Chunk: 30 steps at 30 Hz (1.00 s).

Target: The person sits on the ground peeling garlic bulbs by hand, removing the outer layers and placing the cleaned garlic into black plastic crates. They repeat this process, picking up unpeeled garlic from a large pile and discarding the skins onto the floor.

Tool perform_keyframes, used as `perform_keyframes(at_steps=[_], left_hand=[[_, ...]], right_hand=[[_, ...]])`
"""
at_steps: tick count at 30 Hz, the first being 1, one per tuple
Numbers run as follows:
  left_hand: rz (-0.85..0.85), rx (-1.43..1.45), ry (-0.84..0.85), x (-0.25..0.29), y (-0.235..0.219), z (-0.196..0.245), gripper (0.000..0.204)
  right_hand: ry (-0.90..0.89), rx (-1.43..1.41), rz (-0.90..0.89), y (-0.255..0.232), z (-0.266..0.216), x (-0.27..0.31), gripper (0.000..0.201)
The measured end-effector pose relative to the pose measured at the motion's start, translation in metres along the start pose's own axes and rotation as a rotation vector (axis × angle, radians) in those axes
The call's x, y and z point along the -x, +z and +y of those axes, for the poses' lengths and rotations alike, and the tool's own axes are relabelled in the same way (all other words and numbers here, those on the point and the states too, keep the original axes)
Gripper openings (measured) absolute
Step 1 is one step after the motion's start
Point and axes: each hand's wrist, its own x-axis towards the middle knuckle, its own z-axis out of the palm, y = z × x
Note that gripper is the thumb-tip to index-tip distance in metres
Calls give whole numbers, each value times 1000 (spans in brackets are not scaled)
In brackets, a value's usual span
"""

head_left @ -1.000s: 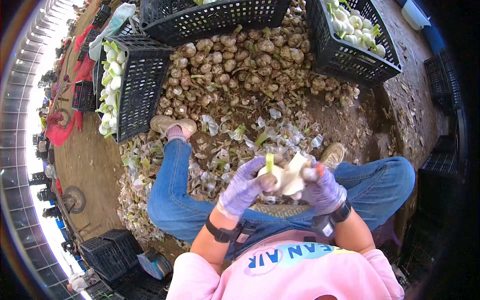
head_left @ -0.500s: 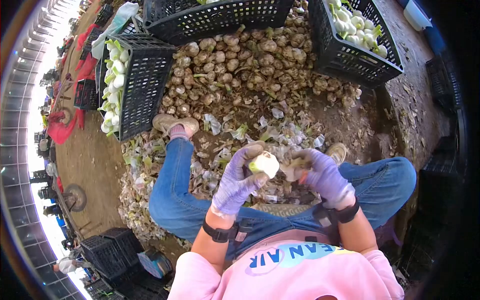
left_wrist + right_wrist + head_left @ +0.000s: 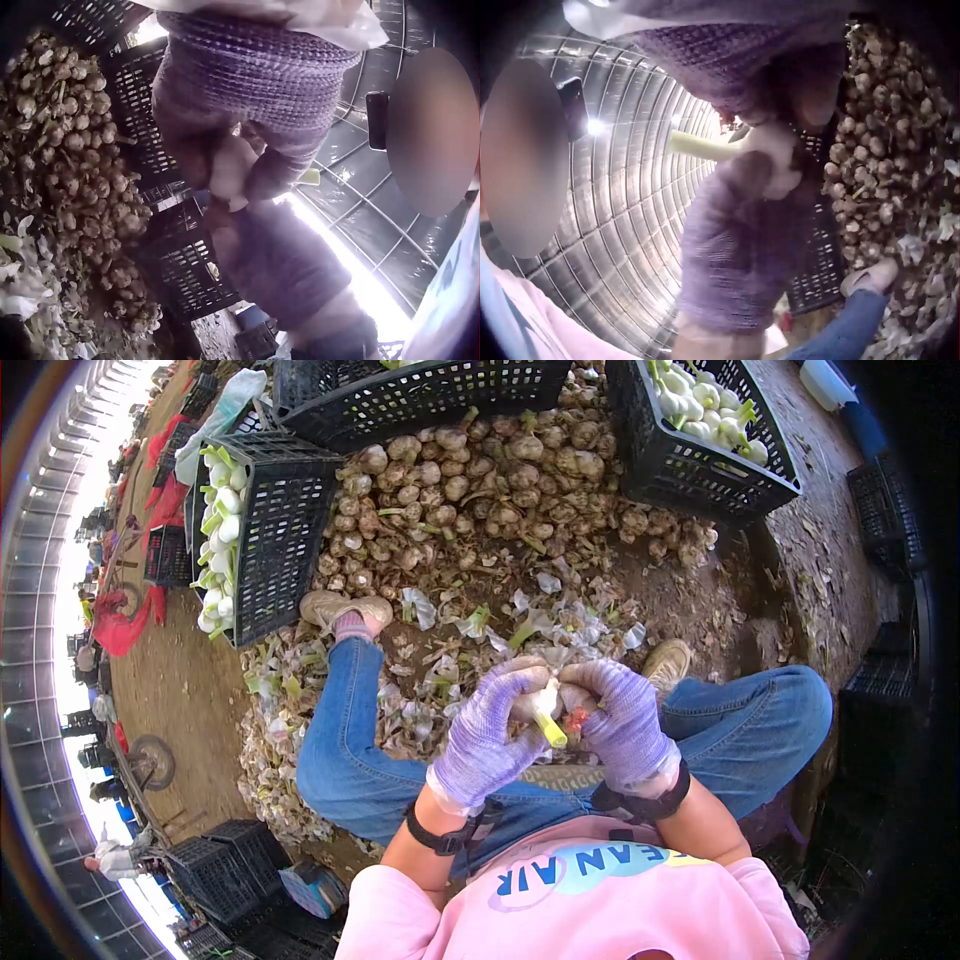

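Both hands wear purple knit gloves and meet in front of the lap in the head view. My left hand (image 3: 490, 732) grips a white garlic bulb (image 3: 541, 702), whose cut green stem (image 3: 551, 731) points down toward the body. From the other side my right hand (image 3: 622, 722) pinches at the bulb's far end, thumb and fingers curled in; something orange-red shows by its thumb. Pale, smooth garlic (image 3: 232, 172) shows between the gloves in the left wrist view. In the right wrist view the green stem (image 3: 705, 145) sticks out sideways, and fingers cover much of the bulb.
Unpeeled garlic bulbs (image 3: 490, 480) lie heaped ahead, with loose skins (image 3: 440, 680) scattered between the legs. Black crates of white bulbs stand at left (image 3: 285, 545) and right (image 3: 715, 485), and another crate (image 3: 430, 410) behind the heap. Stacked crates (image 3: 225, 865) are at lower left.
Half a second ago the right hand was apart from the bulb, holding pale skin; now it is back on the bulb. The left hand has turned the bulb so its stem points toward the body.
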Motion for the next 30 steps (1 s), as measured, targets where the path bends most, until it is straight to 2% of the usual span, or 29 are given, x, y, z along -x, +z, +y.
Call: perform_keyframes(at_steps=[2, 4, 6, 7, 10, 11, 13, 14, 15, 16, 17, 18, 19, 21, 23, 24, 26, 27, 28, 29, 30], left_hand=[[14, -30, -18, 2, 3, -1, 41], [32, -62, -36, 4, 3, -4, 38], [66, -332, 33, 4, 0, -9, 29], [67, -332, 33, 3, -2, -8, 29], [138, 260, -53, 4, -3, 0, 25], [138, 260, -54, 7, -3, -2, 25], [263, 748, -237, 12, -5, -6, 28], [328, 937, -349, 12, -6, 0, 29], [333, 934, -349, 10, -8, -1, 29], [347, 976, -362, 7, -9, -4, 36], [359, 1017, -374, 6, -10, -7, 44], [360, 922, -401, 7, -10, -12, 60], [359, 921, -404, 7, -9, -11, 60], [388, 963, -399, 2, -6, -4, 71], [340, 852, -369, 2, -7, -5, 69], [294, 739, -338, 1, -8, -5, 67], [283, 704, -374, -4, -7, 5, 71], [269, 668, -412, -7, -6, 9, 75], [232, 770, -490, -10, -4, 8, 74], [233, 769, -488, -9, -2, 7, 74], [101, 713, -495, -6, 0, 6, 73]], right_hand=[[211, -177, -26, 1, 2, -3, 16], [178, -149, -15, 2, 7, -2, 15], [146, -120, -8, 0, 5, -3, 14], [168, -162, -27, -3, 1, -5, 14], [199, -213, -11, -8, 6, -16, 13], [206, -222, 24, -11, 12, -20, 13], [231, -163, -35, -17, 20, -20, 14], [308, -438, -99, -17, 20, -17, 15], [387, -713, -163, -18, 19, -14, 16], [449, -846, -267, -22, 17, -11, 18], [450, -848, -271, -20, 14, -8, 18], [378, -805, -207, -16, 9, -5, 19], [308, -762, -141, -15, 7, -3, 20], [296, -657, -186, -20, 2, -5, 25], [477, -791, -216, -19, -8, -8, 33], [476, -790, -218, -16, -7, -7, 33], [372, -789, -184, -7, -3, -4, 36], [372, -789, -187, -4, -5, -4, 36], [412, -840, -185, -1, -7, -4, 36], [453, -890, -183, 2, -8, -3, 36], [469, -932, -141, 6, -6, -2, 34]])
